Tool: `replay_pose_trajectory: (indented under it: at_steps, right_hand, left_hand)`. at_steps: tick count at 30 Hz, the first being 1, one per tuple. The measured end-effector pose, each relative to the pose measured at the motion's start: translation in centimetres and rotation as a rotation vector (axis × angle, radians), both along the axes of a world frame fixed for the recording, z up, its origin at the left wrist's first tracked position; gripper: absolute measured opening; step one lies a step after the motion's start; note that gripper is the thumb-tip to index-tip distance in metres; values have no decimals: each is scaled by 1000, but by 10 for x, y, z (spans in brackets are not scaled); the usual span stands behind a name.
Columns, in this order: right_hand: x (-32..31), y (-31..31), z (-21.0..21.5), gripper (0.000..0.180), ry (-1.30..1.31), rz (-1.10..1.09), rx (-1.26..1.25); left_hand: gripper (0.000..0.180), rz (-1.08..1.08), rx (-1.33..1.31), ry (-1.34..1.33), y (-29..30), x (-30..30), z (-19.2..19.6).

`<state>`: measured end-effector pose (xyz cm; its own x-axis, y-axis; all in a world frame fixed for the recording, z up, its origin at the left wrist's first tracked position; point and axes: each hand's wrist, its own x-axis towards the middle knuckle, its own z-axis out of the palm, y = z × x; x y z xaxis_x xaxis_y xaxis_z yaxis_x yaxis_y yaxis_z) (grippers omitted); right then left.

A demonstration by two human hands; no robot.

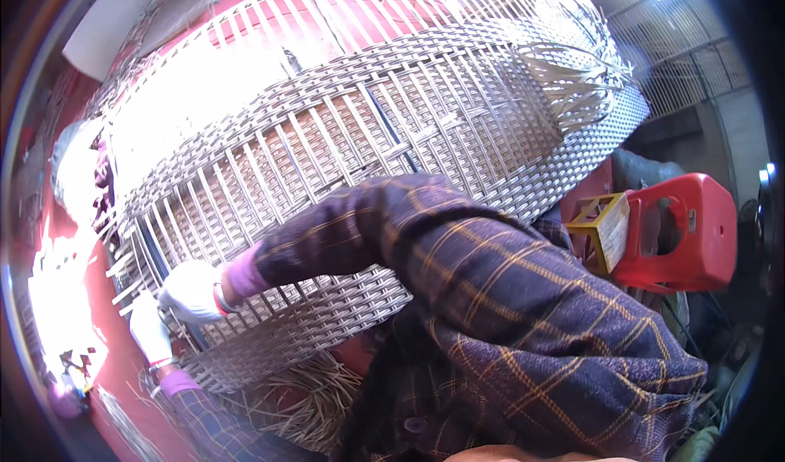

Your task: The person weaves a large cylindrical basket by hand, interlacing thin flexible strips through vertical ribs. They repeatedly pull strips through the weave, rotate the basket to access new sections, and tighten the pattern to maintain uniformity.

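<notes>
Well, the white-gloved right hand (194, 290) and left hand (150, 327) sat close together at the left end of a big woven wicker panel (360, 131), which stretched from the lower left to the upper right. The right hand's fingers were curled in near the end slats; the left was just beside it, at the outer edge. Glare washed out that corner, so I could not tell whether either of the 2 was pinching a strip or merely resting there.

Dense woven bands ran along the panel, with open parallel slats between them. Loose strands (572, 82) spilled out at its right end, and a heap of loose strips (311, 396) lay below its near edge. Off to the right, well apart from the hands, were a red stool (707, 233) and a yellow box (612, 233).

I judged the piece bulky yet fairly light, springy where tightly woven, its smooth strips probably slick to grip. The dense edge band seemed the safer hold; 1 lone slat might have bent or kinked.
</notes>
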<state>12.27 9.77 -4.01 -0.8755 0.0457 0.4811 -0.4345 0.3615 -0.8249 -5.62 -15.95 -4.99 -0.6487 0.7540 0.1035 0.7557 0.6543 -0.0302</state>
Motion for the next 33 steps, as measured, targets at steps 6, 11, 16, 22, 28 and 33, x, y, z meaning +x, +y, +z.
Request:
replay_pose_trajectory:
  at_steps: [6,11,16,22,28,33]
  right_hand:
    - [83,69,25,14,-8,153,80]
    - [134,151,35,19,-16,108,43]
    - [189,234,37,20,75,-227,155]
    - [283,357,26,21,-31,-680,499]
    - [336,444,9,22,-267,-1021,736]
    - [335,456,-5,22,-214,-944,741]
  left_hand:
    - [31,45,105,344,21,22,21]
    - [44,348,-42,402,-5,41,27]
    - [45,443,-27,95,-5,16,-15]
    - [33,294,-273,371,6,21,4]
    - [33,380,276,106,95,97,28]
    - [26,88,88,368,188,171,50]
